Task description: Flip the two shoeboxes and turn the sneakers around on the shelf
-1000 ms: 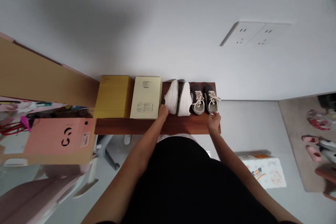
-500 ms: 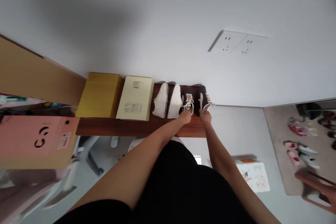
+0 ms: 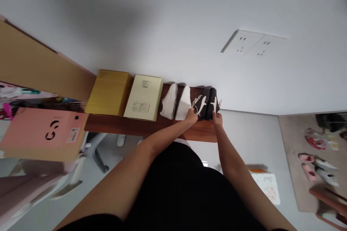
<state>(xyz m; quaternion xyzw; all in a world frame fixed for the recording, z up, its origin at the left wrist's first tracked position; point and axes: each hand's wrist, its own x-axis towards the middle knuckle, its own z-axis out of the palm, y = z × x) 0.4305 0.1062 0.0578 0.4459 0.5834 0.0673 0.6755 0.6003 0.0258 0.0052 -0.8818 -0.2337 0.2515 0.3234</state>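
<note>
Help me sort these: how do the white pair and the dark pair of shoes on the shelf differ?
The white pair is plain white; the dark pair is black with white side marks. The white pair sits beside the cream box; the dark pair is at the shelf's right end. The left hand and right hand are at the dark pair's heels. Both pairs lean sideways.

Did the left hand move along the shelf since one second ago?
Yes. The left hand moved right, away from the pale box: from the heel of the white shoes to the dark shoes.
</note>
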